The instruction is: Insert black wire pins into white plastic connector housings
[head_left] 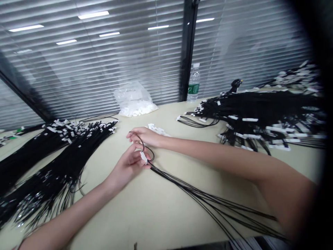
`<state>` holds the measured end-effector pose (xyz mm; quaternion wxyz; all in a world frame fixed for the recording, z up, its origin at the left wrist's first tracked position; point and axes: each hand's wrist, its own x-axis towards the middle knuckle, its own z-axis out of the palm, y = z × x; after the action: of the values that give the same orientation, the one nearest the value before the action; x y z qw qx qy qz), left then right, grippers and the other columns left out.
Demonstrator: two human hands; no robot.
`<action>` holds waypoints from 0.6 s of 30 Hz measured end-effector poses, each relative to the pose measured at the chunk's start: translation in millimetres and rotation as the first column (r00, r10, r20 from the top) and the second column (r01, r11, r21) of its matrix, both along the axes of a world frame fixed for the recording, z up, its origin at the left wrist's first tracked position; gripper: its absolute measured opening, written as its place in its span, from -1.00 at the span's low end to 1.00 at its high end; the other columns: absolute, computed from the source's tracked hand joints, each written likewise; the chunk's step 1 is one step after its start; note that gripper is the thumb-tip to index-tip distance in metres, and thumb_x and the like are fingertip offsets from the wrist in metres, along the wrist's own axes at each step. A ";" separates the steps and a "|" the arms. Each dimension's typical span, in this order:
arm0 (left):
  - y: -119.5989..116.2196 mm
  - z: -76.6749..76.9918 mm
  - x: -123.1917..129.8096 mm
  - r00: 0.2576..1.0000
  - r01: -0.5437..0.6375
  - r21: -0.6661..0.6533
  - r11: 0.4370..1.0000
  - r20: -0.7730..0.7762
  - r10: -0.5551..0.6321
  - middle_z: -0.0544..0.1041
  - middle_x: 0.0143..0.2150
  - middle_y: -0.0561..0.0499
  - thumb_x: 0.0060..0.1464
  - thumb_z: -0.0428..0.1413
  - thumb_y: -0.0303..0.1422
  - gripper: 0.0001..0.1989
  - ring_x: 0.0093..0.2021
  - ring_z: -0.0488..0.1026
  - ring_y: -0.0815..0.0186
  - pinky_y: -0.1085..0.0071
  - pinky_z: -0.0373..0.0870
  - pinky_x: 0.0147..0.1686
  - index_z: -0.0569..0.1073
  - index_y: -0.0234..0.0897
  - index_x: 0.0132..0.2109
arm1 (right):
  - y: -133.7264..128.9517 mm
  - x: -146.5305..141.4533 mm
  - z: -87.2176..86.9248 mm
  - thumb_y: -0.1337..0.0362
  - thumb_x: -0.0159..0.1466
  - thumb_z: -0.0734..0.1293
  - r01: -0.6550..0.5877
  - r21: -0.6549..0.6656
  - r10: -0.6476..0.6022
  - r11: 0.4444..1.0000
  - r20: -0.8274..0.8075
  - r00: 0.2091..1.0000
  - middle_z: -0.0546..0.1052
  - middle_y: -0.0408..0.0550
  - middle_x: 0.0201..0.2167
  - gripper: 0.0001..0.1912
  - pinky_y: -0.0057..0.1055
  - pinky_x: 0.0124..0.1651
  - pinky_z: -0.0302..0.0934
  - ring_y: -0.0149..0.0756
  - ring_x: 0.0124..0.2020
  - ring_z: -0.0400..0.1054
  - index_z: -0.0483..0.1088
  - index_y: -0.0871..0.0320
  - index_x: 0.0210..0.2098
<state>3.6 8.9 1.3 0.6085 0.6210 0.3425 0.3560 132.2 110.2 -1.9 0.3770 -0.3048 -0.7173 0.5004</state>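
Observation:
Near the middle of the view, my left hand (132, 158) is closed around a white connector (143, 157) with several thin black wires (182, 184) running from it to the lower right. Just above it, my right hand (143, 136) has its fingers pinched on a black wire that loops up from the connector. Behind my right hand lies a small pile of white connectors (156, 129) on the pale table (145, 211).
Bundles of black wires with white ends (75, 156) lie at the left. A larger heap of black wires (260, 107) is at the right. At the back stand a clear bag of white parts (135, 100) and a plastic bottle (194, 85), before window blinds.

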 end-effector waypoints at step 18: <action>-1.9 1.3 3.4 0.990 -0.127 -0.128 0.984 0.047 0.133 0.42 -0.27 0.04 0.04 0.10 -0.49 -0.78 -0.22 0.40 0.36 0.33 0.34 -0.08 0.29 -0.19 -0.16 | -113.1 59.9 -8.8 0.19 0.25 0.12 0.104 0.224 -0.184 0.969 0.373 0.909 0.36 -0.17 -0.52 -0.78 -0.51 -0.46 -0.03 -0.49 -0.51 0.14 0.27 0.16 -0.42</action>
<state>7.1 7.0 2.6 0.6310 0.5478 0.3869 0.3899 192.1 -2.9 -10.7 0.2909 -0.4116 -0.7999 0.3257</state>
